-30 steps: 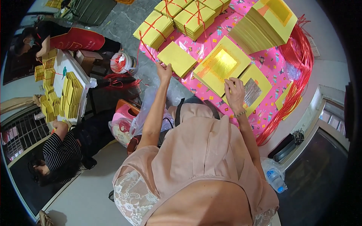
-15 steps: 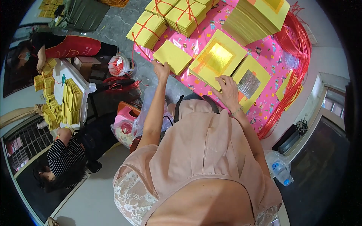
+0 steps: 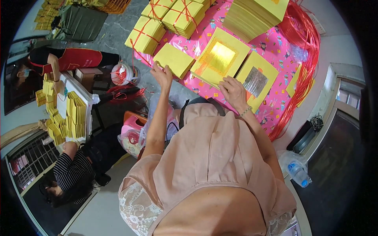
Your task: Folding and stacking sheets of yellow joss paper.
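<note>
On the pink patterned cloth (image 3: 256, 51) lies a small stack of plain yellow paper (image 3: 173, 59). My left hand (image 3: 162, 76) is at its near left edge, fingers apart and holding nothing. To the right is a larger stack of yellow paper with a gold foil square (image 3: 221, 56) on top. Bent fingers of my right hand (image 3: 234, 93) pinch the paper at this stack's near right corner; the thumb is partly hidden. Beside that hand lies yellow paper with a silver foil square (image 3: 256, 83).
Yellow bundles tied with red ribbon (image 3: 146, 35) and a tall yellow stack (image 3: 250, 19) stand at the back. Red strands (image 3: 301, 35) hang along the right edge. At left, two people work at a white table (image 3: 83, 135) beside a bucket (image 3: 124, 74).
My left hand has loosened from the plain stack's edge, its fingers now spread. The right hand has shifted slightly along the gold-foil stack's near edge. The whole view has shifted a little.
</note>
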Motion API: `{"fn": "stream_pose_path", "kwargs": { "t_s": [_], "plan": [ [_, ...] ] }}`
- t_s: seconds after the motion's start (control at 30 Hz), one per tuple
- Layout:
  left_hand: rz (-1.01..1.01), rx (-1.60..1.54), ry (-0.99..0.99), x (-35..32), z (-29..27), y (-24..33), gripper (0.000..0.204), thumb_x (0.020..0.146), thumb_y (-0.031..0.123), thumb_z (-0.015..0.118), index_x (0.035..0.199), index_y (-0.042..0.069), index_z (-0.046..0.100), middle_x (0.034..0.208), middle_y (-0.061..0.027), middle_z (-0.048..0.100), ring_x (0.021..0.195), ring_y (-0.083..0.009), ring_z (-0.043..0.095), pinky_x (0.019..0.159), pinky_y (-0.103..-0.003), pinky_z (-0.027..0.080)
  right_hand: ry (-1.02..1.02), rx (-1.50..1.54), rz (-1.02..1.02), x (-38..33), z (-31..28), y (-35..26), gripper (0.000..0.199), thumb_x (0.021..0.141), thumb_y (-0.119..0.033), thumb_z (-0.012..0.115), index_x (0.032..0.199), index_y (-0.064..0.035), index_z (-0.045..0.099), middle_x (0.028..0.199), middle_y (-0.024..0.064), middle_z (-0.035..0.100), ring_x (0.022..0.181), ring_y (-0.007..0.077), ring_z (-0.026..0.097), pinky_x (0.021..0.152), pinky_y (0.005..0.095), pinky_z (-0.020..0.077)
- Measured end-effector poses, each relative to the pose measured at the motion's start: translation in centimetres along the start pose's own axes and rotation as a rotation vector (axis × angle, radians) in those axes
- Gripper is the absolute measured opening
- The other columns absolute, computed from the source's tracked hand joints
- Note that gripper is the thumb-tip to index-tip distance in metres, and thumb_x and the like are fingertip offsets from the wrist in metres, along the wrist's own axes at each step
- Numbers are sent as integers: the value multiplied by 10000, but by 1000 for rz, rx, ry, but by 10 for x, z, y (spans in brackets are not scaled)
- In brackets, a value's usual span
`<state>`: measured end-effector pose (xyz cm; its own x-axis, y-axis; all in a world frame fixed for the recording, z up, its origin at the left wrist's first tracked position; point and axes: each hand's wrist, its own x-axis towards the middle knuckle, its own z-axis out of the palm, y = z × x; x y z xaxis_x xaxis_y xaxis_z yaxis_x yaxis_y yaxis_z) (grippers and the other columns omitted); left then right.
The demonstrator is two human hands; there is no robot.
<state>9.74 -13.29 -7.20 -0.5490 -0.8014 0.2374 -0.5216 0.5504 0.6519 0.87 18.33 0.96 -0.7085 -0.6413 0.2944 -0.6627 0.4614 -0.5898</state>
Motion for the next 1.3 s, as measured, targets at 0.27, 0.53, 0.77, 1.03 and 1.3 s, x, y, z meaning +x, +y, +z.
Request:
{"fn": "stream_pose_path", "kwargs": {
  "t_s": [0.27,0.53,0.77,1.03,1.3],
  "plan": [
    [305,-258,-258,10,-33,71,457,811,197,746,1225,58,612,1078,-150,574,987,-309,573,886,-419,472,9,157,229,9,-8,-2,178,868,-195,688,828,-25,724,934,111,711,895,296,656,810,400,514],
    [298,-369,-866,-5,-21,97,579,739,189,835,1260,78,606,1142,-125,588,1030,-279,610,837,-348,524,-2,250,345,12,-7,-2,196,876,-205,676,827,-20,720,903,116,713,876,301,649,790,396,504],
    [471,-330,-813,-7,-22,101,583,713,185,846,1246,102,624,1236,-129,558,1139,-307,577,918,-374,509,-38,89,125,8,-7,-4,171,830,-191,724,870,-28,691,913,101,672,894,294,640,781,396,508],
    [480,-342,-813,-5,-19,92,568,746,188,830,1268,119,617,1241,-97,584,1082,-259,605,847,-336,520,-56,-5,11,10,-10,-10,210,795,-223,762,853,-46,665,899,74,639,838,290,631,715,401,506],
    [390,-405,-796,-10,-19,90,609,729,193,837,1278,91,592,1222,-104,599,1069,-260,609,863,-340,510,-96,208,343,17,-15,-8,220,898,-228,670,806,-28,670,787,114,649,769,303,640,665,386,497]
  ]
}}
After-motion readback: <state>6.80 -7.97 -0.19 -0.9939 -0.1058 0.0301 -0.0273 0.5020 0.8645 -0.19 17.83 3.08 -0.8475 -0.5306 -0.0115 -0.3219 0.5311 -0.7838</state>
